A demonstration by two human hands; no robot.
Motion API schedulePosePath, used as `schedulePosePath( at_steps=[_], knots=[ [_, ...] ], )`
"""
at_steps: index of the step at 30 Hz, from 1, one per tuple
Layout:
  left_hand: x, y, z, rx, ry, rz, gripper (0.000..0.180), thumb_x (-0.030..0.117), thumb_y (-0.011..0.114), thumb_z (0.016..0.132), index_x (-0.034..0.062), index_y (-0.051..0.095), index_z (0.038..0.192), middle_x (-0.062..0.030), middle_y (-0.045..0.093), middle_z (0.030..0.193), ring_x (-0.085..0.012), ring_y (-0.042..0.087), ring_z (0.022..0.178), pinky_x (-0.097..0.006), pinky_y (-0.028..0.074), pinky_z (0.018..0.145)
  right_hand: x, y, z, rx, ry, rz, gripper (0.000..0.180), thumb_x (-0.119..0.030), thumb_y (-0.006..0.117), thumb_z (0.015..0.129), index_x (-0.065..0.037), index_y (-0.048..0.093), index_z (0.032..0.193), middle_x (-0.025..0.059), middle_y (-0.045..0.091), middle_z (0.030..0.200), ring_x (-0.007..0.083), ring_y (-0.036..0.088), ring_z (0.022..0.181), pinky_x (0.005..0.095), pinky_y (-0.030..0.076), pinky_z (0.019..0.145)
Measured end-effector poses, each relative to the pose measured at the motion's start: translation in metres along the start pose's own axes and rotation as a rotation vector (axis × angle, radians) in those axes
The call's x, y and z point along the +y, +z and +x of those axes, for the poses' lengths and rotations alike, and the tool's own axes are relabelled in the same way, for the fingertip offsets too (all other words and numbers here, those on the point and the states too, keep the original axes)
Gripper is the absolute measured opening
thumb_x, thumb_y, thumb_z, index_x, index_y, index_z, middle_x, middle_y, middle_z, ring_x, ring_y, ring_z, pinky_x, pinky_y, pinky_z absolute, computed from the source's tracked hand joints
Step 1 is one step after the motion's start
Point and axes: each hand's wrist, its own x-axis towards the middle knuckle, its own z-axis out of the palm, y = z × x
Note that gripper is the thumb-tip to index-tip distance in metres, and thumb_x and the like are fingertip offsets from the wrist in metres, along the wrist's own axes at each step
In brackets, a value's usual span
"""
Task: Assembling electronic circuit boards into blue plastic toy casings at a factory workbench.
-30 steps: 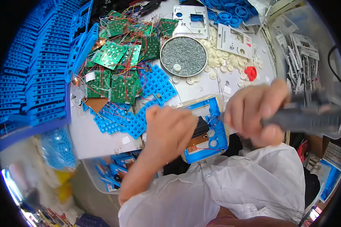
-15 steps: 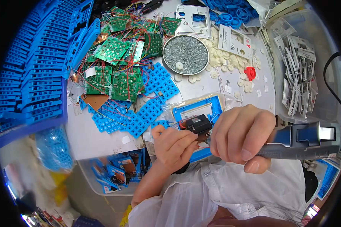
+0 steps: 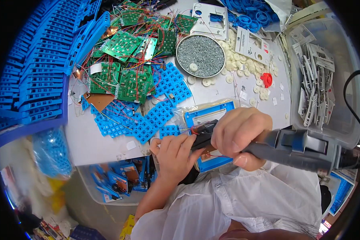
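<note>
Nearest, the right hand [image 3: 238,134] has its grip closed around a grey electric screwdriver [image 3: 296,148], tip aimed left. The left hand [image 3: 174,154] pinches a small black part [image 3: 204,134] over the blue plastic frame [image 3: 208,116] at the near table [image 3: 104,142] edge. The frame looks light, rigid and brittle; hold it by its rim. Farther: blue keypad mats [image 3: 164,102], green circuit boards [image 3: 126,70], a screw dish [image 3: 200,56].

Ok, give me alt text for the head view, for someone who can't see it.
The right hand grips a grey electric screwdriver, its tip at a blue plastic casing that the left hand steadies. Behind lie green circuit boards, blue keypad pieces and a round dish of screws on a white table.
</note>
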Motion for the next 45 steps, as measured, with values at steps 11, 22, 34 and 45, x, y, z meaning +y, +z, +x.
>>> schedulePosePath(
  at_steps=[11, 22, 34, 45],
  knots=[
    [-0.001, 0.0, 0.004, -0.018, 0.018, -0.061, 0.055, 0.037, 0.086, 0.073, 0.0127, 0.07, 0.119, 0.0014, 0.066, 0.112, -0.0196, 0.059, 0.09, -0.046, 0.031, 0.088, 0.007, 0.002, 0.001, -0.048, 0.012, -0.021, 0.019, -0.004, 0.072, 0.09, 0.0, 0.054, 0.096, 0.0059, 0.059, 0.06, 0.0192, 0.056, 0.047, 0.0343, 0.047, 0.046],
    [-0.004, 0.001, 0.002, -0.007, 0.053, -0.095, 0.06, 0.035, 0.087, 0.069, 0.0099, 0.068, 0.12, 0.0007, 0.066, 0.115, -0.0178, 0.059, 0.09, -0.045, 0.03, 0.086, 0.008, 0.002, 0.0, -0.084, 0.047, -0.064, 0.019, -0.003, 0.071, 0.089, -0.001, 0.053, 0.096, 0.0061, 0.059, 0.061, 0.0189, 0.056, 0.048, 0.0345, 0.048, 0.046],
    [-0.01, 0.011, 0.003, 0.05, 0.096, -0.121, 0.056, 0.029, 0.085, 0.068, 0.0056, 0.069, 0.116, -0.0028, 0.067, 0.109, -0.0185, 0.059, 0.087, -0.043, 0.03, 0.083, 0.014, 0.012, -0.002, -0.11, 0.118, -0.205, 0.017, 0.005, 0.071, 0.076, -0.005, 0.058, 0.081, 0.0074, 0.059, 0.065, 0.0266, 0.06, 0.051, 0.0339, 0.047, 0.047],
    [-0.012, 0.008, 0.018, -0.073, 0.017, -0.225, 0.046, 0.032, 0.084, 0.072, 0.0112, 0.07, 0.111, -0.005, 0.069, 0.115, -0.0281, 0.058, 0.113, -0.049, 0.031, 0.099, -0.017, -0.014, -0.001, 0.014, 0.291, 0.054, 0.068, -0.018, 0.084, 0.086, -0.001, 0.041, 0.136, 0.0129, 0.066, 0.086, 0.0245, 0.063, 0.078, 0.0412, 0.051, 0.073]
  ],
)
